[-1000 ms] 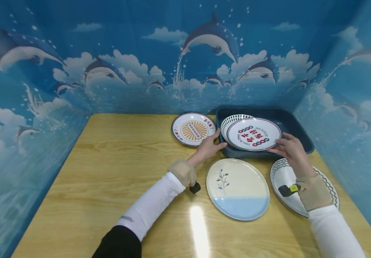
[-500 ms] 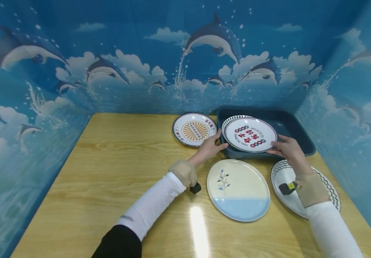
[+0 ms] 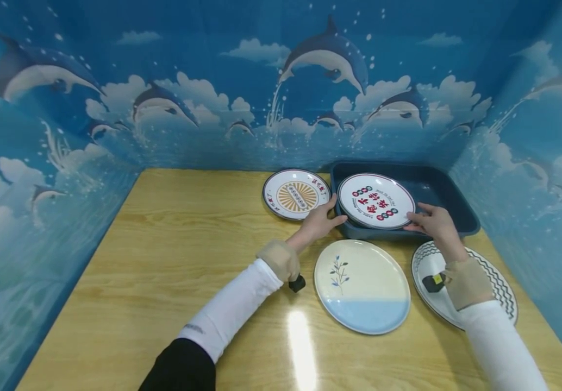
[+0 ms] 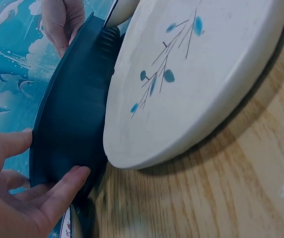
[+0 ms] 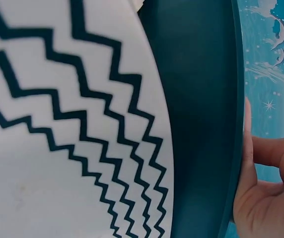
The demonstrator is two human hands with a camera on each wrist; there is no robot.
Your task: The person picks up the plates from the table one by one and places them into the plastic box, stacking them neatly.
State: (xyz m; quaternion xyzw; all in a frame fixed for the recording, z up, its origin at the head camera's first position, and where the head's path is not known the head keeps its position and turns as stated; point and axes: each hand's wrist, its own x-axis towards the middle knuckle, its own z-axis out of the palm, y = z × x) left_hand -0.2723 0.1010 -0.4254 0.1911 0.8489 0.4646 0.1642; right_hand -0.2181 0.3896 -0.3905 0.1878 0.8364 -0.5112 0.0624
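An oval white plate (image 3: pixel 378 200) with red lettering lies in the left part of a dark blue basin (image 3: pixel 435 187). My right hand (image 3: pixel 435 224) pinches this plate's right edge between thumb and fingers, above the basin's front rim. In the right wrist view that hand (image 5: pixel 271 193) shows beside the basin wall, its hold hidden there. At the basin's front left corner, my left hand (image 3: pixel 316 221) grips the rim. The left wrist view has one finger at the rim and another digit pressed along the outer wall (image 4: pixel 75 114).
A white plate with an orange sunburst (image 3: pixel 281 203) lies left of the basin. In front stand a cream and blue plate (image 3: pixel 364 282) with a sprig and a large zigzag-rimmed plate (image 3: pixel 439 309), partly under the right forearm. A dolphin-print backdrop (image 3: pixel 203 136) closes off the back and sides.
My right hand has shifted left with the red-lettered plate and lowered it. The checked rim of another plate, visible earlier behind it, is now covered. The left hand stays at the basin corner.
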